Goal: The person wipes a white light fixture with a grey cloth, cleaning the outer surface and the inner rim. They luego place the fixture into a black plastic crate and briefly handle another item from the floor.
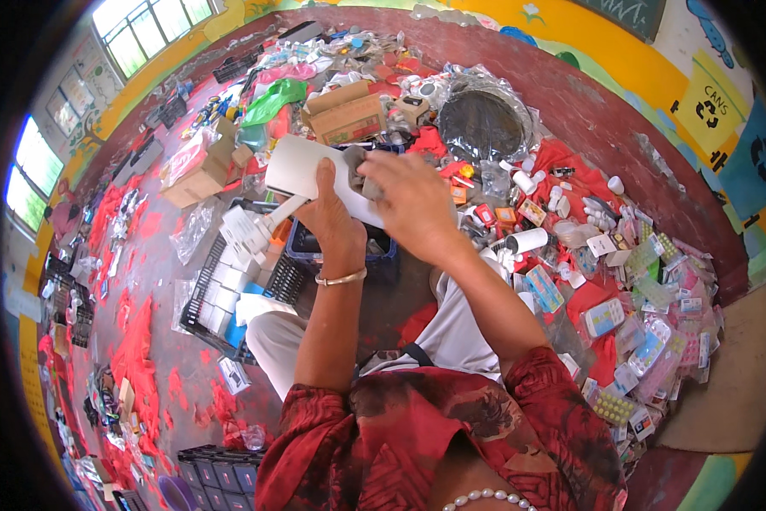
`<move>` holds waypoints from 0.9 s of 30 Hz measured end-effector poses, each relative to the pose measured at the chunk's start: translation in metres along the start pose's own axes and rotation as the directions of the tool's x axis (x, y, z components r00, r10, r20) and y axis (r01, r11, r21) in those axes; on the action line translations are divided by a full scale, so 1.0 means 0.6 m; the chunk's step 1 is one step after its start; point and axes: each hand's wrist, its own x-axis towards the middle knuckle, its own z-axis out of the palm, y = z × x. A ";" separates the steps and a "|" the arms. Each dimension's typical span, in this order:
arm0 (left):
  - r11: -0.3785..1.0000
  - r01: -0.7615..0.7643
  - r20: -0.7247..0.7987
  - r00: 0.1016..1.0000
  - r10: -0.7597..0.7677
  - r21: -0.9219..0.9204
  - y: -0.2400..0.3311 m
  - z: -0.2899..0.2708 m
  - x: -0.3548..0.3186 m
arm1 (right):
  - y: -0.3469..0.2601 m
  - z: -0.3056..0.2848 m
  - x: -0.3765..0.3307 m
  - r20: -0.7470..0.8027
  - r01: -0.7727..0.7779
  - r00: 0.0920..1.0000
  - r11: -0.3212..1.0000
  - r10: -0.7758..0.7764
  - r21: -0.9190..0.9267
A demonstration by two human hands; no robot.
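The person's pale grey fabric trouser legs (276, 345) are framing the work zone. Above them, the left hand (336, 223) is gripping a smooth, white, curved, plastic-looking housing (296, 166). Its fingers are closing on the part, the thumb lying across the near face. Caution: this one-handed hold is carrying the load; if the thumb slips on the glossy surface, the housing may drop.

The right hand (421, 209) is holding a crumpled grey cloth-like wad (355, 168) at the housing, its fingers partly curled around it. Excess pressure here could twist the housing out of the left hand.

A slim white stem with a flat head (248, 232) is projecting beside the left hand; whether it is joined cannot be told. If joined, it could snag on the black lattice plastic crate (287, 277) and snap.

Below the housing, a dark blue plastic bin (383, 257) is standing where a dropped part could strike its rim. Farther out, an open brown cardboard box (349, 119) is sitting amid loose clutter.
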 end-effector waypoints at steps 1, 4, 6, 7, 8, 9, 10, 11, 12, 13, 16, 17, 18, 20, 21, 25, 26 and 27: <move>0.999 0.052 -0.001 0.999 -0.052 0.005 0.001 -0.005 0.003 | -0.002 0.007 -0.012 0.066 0.049 0.997 0.993 -0.042 -0.112; 0.981 0.190 -0.144 0.972 -0.184 0.028 0.027 -0.006 0.021 | 0.003 0.032 -0.071 0.227 0.402 0.905 0.898 -0.360 -0.180; 0.954 0.294 -0.223 0.927 -0.301 -0.066 0.047 0.002 0.036 | 0.015 0.065 -0.111 0.228 0.419 0.899 0.887 -0.374 -0.194; 0.955 0.284 -0.163 0.942 -0.294 -0.079 0.048 -0.001 0.046 | 0.032 0.081 -0.125 0.254 0.387 0.910 0.892 -0.328 -0.234; 0.956 0.289 -0.165 0.941 -0.295 -0.056 0.060 0.004 0.047 | 0.044 0.089 -0.131 0.248 0.235 0.950 0.958 -0.191 -0.161; 0.955 0.294 -0.172 0.939 -0.296 -0.037 0.067 0.007 0.045 | 0.062 0.100 -0.138 0.261 0.078 0.964 0.993 -0.053 -0.086; 0.950 0.310 -0.173 0.935 -0.310 -0.029 0.064 0.013 0.041 | 0.098 0.114 -0.148 0.115 -0.048 0.992 0.998 0.045 0.026; 0.958 0.284 -0.122 0.950 -0.287 -0.042 0.062 0.012 0.038 | 0.125 0.121 -0.149 -0.020 -0.154 0.987 0.974 0.160 0.166; 0.969 0.246 -0.108 0.963 -0.248 -0.032 0.063 0.005 0.038 | 0.125 0.113 -0.136 -0.072 -0.251 0.956 0.918 0.286 0.308; 0.977 0.210 -0.092 0.973 -0.212 -0.024 0.062 -0.001 0.037 | 0.128 0.101 -0.124 0.085 -0.471 0.844 0.654 0.530 0.592; 0.981 0.192 -0.036 0.981 -0.192 -0.002 0.058 -0.014 0.038 | 0.140 0.051 -0.063 0.154 -0.463 0.642 0.219 0.751 0.859; 0.984 0.179 -0.015 0.984 -0.178 0.025 0.056 -0.020 0.036 | 0.121 0.025 -0.036 0.197 -0.368 0.589 0.043 0.783 0.929; 0.985 0.169 0.013 0.985 -0.170 0.043 0.052 -0.019 0.033 | 0.113 -0.003 -0.012 0.162 -0.328 0.637 0.075 0.754 0.942; 0.973 0.214 0.037 0.975 -0.218 0.091 0.033 -0.025 0.031 | 0.102 -0.053 0.034 0.102 -0.280 0.714 0.149 0.693 0.948; 0.964 0.237 0.045 0.969 -0.244 0.123 0.023 -0.032 0.030 | 0.094 -0.067 0.055 0.059 -0.222 0.763 0.177 0.643 0.959; 0.894 0.436 0.026 0.897 -0.440 0.099 0.007 -0.033 0.012 | 0.037 -0.094 0.128 0.004 -0.141 0.867 0.238 0.498 0.961; 0.880 0.468 0.031 0.881 -0.472 0.085 0.001 -0.029 0.003 | 0.030 -0.087 0.139 0.051 -0.149 0.877 0.168 0.477 0.974; 0.866 0.495 0.034 0.866 -0.498 0.076 -0.002 -0.029 -0.003 | 0.026 -0.075 0.150 0.098 -0.156 0.887 0.092 0.451 0.983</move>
